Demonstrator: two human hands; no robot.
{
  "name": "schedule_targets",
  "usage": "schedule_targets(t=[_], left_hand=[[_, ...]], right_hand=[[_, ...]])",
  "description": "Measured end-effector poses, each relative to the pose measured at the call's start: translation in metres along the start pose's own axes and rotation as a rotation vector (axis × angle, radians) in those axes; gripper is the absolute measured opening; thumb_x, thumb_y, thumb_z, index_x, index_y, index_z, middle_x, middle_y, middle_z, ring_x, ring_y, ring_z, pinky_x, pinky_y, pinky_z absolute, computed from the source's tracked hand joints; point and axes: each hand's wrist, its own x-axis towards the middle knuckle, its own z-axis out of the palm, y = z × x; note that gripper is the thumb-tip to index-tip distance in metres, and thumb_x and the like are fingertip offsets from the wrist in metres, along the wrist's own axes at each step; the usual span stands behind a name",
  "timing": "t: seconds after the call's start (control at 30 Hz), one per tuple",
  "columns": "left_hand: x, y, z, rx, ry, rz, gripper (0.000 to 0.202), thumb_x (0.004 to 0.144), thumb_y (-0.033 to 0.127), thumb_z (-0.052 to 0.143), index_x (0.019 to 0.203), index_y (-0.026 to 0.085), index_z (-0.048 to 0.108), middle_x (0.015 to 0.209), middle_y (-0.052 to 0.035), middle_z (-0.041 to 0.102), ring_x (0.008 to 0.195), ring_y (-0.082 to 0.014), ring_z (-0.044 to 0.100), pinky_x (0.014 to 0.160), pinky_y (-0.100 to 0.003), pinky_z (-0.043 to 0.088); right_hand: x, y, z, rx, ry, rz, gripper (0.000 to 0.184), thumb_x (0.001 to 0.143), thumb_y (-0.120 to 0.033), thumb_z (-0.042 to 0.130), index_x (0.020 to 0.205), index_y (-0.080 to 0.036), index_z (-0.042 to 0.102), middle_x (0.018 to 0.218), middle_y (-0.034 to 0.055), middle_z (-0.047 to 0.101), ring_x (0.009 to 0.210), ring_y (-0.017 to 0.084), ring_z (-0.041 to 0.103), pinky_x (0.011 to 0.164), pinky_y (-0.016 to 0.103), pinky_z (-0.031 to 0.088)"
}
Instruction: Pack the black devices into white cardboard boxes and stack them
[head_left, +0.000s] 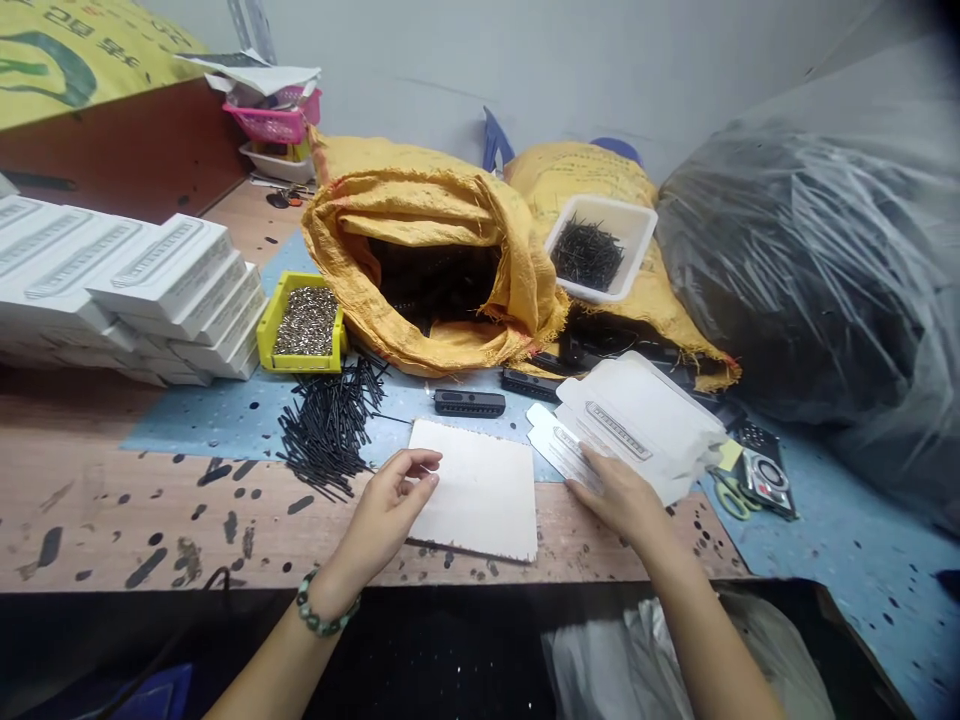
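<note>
The left hand (386,505), with one beaded bracelet (326,605) on its wrist, lies beside the left edge of a single square white card (476,490) on the wooden table (90,520). Its fingertips (429,472) are curled against the card's surface, with the thumb side raised and no clamp on the card. The right hand (619,495) lies just right of the card, its fingers spread on the printed flat cartons (637,425). At least two cartons show there, overlapping, and the hand's thumb is hidden, so I can't tell whether they are pinched or only pressed. Left of the card lies one loose heap of black pins (326,430). Beyond that heap's end of the card sits one yellow plastic bin of small silver parts (304,325), and farther left a stack of white boxes (127,280), too overlapped to count. Directly beyond the card are two black bars (469,403) (529,384), then two yellow woven sacks (435,250) (592,190), with one white tray of black pins (589,255) resting on the right sack. Right of the card are one pair of green-handled scissors (731,495) and one large black plastic bag (810,290).
</note>
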Motion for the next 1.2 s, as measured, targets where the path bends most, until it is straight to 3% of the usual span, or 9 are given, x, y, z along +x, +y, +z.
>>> schedule_targets(t=[0.2,0.33,0.5,0.63,0.8,0.9,1.07,1.13,1.2], left_hand=[[0.0,0.007,0.025,-0.122,-0.104,0.006,0.031,0.078,0.031,0.067,0.108,0.023,0.065,0.11,-0.0085,0.062,0.104,-0.0209,0.056,0.086,-0.029,0.046],[0.008,0.016,0.04,-0.476,-0.255,-0.072,0.039,0.076,0.039,0.067,0.11,0.02,0.064,0.111,-0.011,0.063,0.107,-0.0254,0.056,0.092,-0.036,0.046],[0.01,0.029,0.018,-0.441,-0.254,0.011,0.038,0.077,0.04,0.065,0.109,0.02,0.062,0.099,-0.0063,0.062,0.099,-0.0229,0.055,0.097,-0.036,0.04],[0.003,0.033,0.0,-0.216,-0.342,0.075,0.051,0.073,0.048,0.068,0.113,0.019,0.055,0.095,-0.0039,0.055,0.087,-0.0195,0.05,0.085,-0.035,0.044],[-0.001,0.033,-0.008,-0.23,-0.399,-0.02,0.057,0.061,0.044,0.08,0.104,0.015,0.056,0.092,-0.0027,0.057,0.083,-0.0167,0.052,0.077,-0.028,0.043],[-0.001,0.029,-0.008,-0.39,-0.502,-0.13,0.053,0.057,0.047,0.08,0.091,0.013,0.058,0.073,-0.0007,0.058,0.065,-0.0123,0.052,0.059,-0.022,0.042],[-0.004,0.014,-0.006,-0.669,-0.89,-0.328,0.07,0.054,0.07,0.067,0.089,0.009,0.062,0.061,-0.0035,0.058,0.047,-0.012,0.052,0.044,-0.022,0.039],[-0.006,0.014,-0.01,-0.538,-0.795,-0.298,0.074,0.061,0.074,0.059,0.095,0.009,0.062,0.068,-0.0074,0.062,0.054,-0.0157,0.058,0.05,-0.025,0.045],[-0.006,0.017,-0.014,-0.185,-0.494,-0.143,0.07,0.066,0.065,0.064,0.112,0.013,0.056,0.089,-0.0099,0.066,0.075,-0.0211,0.063,0.065,-0.032,0.051]], right_hand=[[-0.001,-0.051,-0.025,0.422,0.388,0.226,0.034,0.087,-0.04,0.043,0.087,-0.019,0.07,0.075,0.0091,0.07,0.069,0.024,0.064,0.063,0.033,0.05],[0.008,-0.127,-0.038,0.981,0.105,-0.127,0.025,0.089,-0.039,0.051,0.089,-0.023,0.07,0.079,0.0029,0.07,0.069,0.02,0.064,0.058,0.03,0.053],[0.015,-0.184,-0.053,0.892,0.399,-0.427,0.044,0.085,-0.019,0.057,0.127,-0.027,0.05,0.126,0.0081,0.056,0.118,0.026,0.051,0.1,0.047,0.043],[0.024,-0.195,-0.068,0.928,0.169,-0.662,0.039,0.083,-0.027,0.06,0.12,-0.024,0.047,0.108,0.007,0.058,0.104,0.024,0.055,0.108,0.053,0.031],[0.041,-0.191,-0.066,1.464,-0.11,-0.503,0.023,0.09,-0.045,0.051,0.099,-0.025,0.05,0.069,-0.0019,0.053,0.065,0.015,0.053,0.093,0.045,0.046],[0.048,-0.194,-0.058,1.761,-0.102,-0.283,0.028,0.085,-0.042,0.06,0.109,-0.029,0.053,0.075,-0.0014,0.061,0.075,0.016,0.058,0.09,0.039,0.049],[0.042,-0.207,-0.049,1.754,-0.847,-0.323,0.054,0.072,-0.059,0.066,0.109,-0.019,0.068,0.12,0.0102,0.062,0.107,0.028,0.059,0.091,0.043,0.049],[0.04,-0.21,-0.043,1.705,-0.779,-0.251,0.048,0.079,-0.057,0.06,0.106,-0.019,0.071,0.114,0.0095,0.066,0.102,0.027,0.062,0.089,0.042,0.05],[0.041,-0.212,-0.034,1.655,-0.533,-0.106,0.043,0.084,-0.051,0.057,0.111,-0.02,0.068,0.107,0.0079,0.069,0.098,0.025,0.064,0.087,0.041,0.051]])
